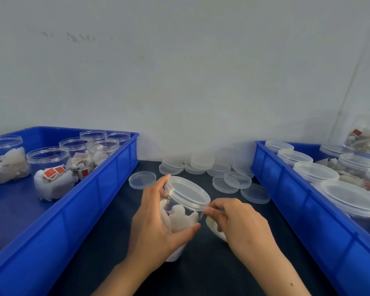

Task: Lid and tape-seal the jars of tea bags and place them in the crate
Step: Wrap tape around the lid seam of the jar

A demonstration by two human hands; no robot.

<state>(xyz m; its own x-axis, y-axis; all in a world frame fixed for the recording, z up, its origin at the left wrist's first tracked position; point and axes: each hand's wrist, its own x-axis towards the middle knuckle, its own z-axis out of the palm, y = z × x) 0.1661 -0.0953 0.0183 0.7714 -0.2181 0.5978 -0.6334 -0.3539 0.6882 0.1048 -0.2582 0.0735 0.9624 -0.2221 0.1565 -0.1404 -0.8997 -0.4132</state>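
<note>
Jar (181, 212), clear plastic, lidded, holding tea bags: tilted above the dark table (201, 272), between the two blue crates, gripped by the left hand (156, 223) with fingers curled over its far side and thumb pressed on its near wall. Right hand (241, 223), just right of the jar: fingertips pinched together at the lid's (187, 192) lower rim; whether they hold tape cannot be told. Loose lids (201, 165) lie beyond the jar; left crate (90, 210) holds open jars, right crate (308, 214) lidded ones.

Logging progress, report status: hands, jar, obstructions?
Left hand grips lidded jar, tilted. Right hand pinches tape at lid rim. Loose lids behind, not in the way.
</note>
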